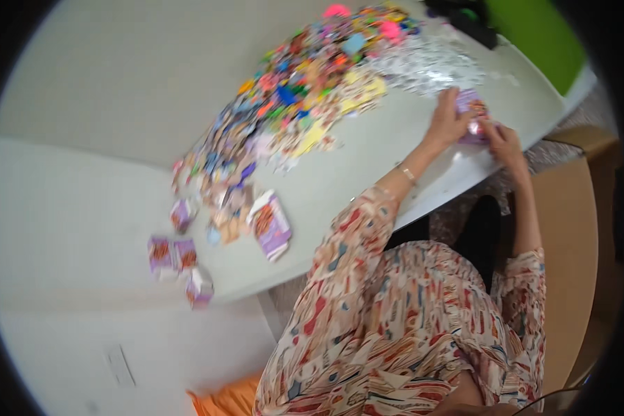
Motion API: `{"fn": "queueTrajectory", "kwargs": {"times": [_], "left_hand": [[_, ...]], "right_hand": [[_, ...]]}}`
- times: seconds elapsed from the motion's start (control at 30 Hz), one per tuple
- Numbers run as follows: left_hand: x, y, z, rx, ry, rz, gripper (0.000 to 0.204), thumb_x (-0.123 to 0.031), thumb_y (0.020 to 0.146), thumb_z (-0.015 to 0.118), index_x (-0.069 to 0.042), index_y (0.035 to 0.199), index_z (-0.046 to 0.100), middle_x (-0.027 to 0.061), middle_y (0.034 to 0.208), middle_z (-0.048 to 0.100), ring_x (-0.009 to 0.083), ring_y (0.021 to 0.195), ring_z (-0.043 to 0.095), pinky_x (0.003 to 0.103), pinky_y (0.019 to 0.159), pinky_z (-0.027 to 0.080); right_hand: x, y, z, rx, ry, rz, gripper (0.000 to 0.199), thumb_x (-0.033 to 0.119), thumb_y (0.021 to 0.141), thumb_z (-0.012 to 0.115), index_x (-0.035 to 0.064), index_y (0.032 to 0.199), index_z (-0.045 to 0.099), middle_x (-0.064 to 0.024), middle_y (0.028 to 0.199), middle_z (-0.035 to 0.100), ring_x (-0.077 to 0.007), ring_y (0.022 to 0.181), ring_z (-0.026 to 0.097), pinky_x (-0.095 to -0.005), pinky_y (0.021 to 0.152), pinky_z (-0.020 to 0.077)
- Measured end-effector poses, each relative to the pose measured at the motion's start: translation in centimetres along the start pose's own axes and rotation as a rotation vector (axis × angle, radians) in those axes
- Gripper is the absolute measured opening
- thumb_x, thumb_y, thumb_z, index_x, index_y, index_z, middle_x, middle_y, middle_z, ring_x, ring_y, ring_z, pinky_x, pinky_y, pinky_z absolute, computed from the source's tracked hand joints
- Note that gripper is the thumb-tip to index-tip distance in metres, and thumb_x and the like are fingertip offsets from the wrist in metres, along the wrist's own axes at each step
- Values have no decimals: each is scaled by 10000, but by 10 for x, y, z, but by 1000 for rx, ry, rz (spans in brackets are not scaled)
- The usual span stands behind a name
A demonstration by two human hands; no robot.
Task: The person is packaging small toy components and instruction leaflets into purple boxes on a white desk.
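At the right end of the white table, both of my hands are on a purple carton with a brown food picture on its front. My left hand grips its left side, fingers along the edge. My right hand is closed at its lower right corner. Some of the carton is hidden by my fingers, and motion blurs its details. Just beyond it lies a heap of small clear and white pieces.
A long pile of mixed colourful small pieces runs along the table's far side. A larger purple and white carton lies at the left, near several small purple boxes. A black object sits far right; an orange bag is below.
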State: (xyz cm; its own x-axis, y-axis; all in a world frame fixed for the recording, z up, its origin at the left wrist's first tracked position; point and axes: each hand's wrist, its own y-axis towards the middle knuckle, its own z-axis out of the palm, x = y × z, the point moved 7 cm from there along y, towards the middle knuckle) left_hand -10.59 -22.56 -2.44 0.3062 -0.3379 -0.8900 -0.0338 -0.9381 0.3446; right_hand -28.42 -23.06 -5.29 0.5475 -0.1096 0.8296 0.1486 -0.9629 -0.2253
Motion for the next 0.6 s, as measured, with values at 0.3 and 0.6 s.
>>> {"fn": "queueTrajectory", "kwargs": {"times": [0.3,0.6], "left_hand": [[-65,-164,-198,-232,792,-152,749,-485,784,710,-37,1332,465,293,1392,382,409,1325,335,511,1089,250],[-27,-336,-307,-398,1216,-774,899,-416,663,807,79,1305,419,255,1159,555,402,1094,513,452,923,426]], "right_hand": [[60,-97,-16,-523,-19,-424,470,257,915,622,-16,1277,498,-106,1219,551,-148,949,537,-288,743,455],[106,-140,139,66,113,-616,469,128,814,709,17,1226,513,-98,1169,533,-185,919,536,-292,745,456]]}}
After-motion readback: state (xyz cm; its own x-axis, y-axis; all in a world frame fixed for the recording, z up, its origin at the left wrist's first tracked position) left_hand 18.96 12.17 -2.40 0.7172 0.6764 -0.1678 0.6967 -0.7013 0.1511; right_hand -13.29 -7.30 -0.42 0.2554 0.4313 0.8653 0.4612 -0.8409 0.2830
